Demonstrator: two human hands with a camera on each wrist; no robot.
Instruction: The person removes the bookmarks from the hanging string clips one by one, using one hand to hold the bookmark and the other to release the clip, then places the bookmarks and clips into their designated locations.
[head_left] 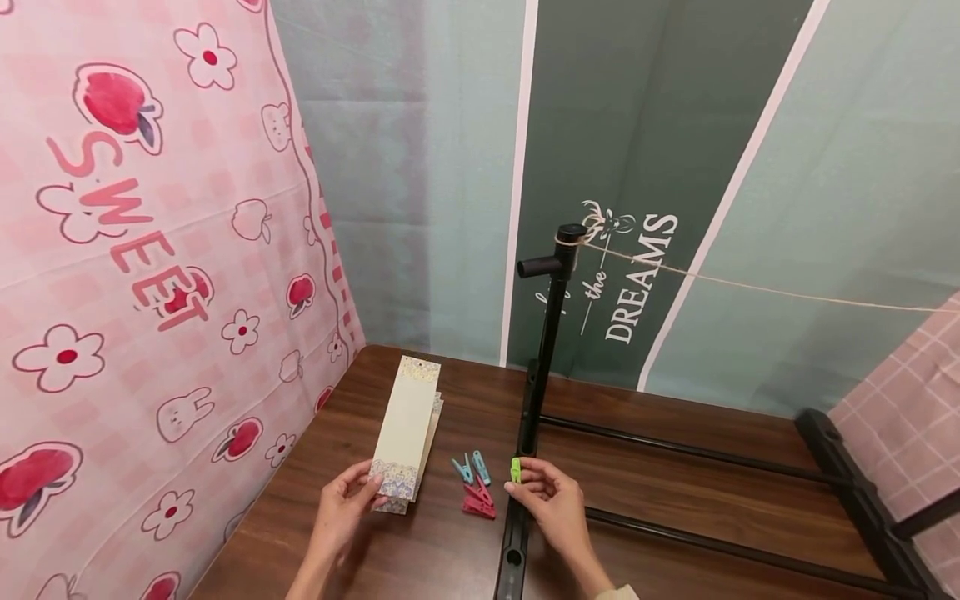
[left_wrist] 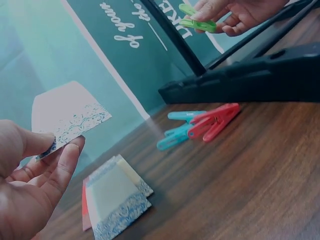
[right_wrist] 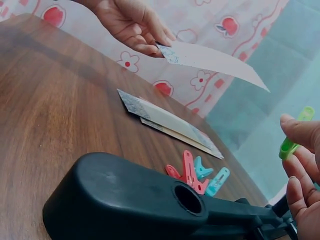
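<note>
My left hand (head_left: 347, 502) pinches the near end of a cream card (head_left: 406, 421) with a blue lace pattern, holding it above the table. Below it lies a small stack of similar cards (left_wrist: 112, 197), one with a red edge showing. Between thumb and fingers of my right hand (head_left: 553, 502) is a green clothespin (head_left: 515, 470), held up over the black rack's base bar. On the wood between the hands lie blue clothespins (head_left: 481, 468) and red clothespins (head_left: 478, 502) in a loose cluster.
A black rack (head_left: 551, 333) stands on the brown wooden table (head_left: 442, 567), its base rails running to the right. Twine (head_left: 780, 292) is tied at the post's top and stretches right. A pink curtain (head_left: 150, 275) hangs at left, a green one (head_left: 420, 208) behind.
</note>
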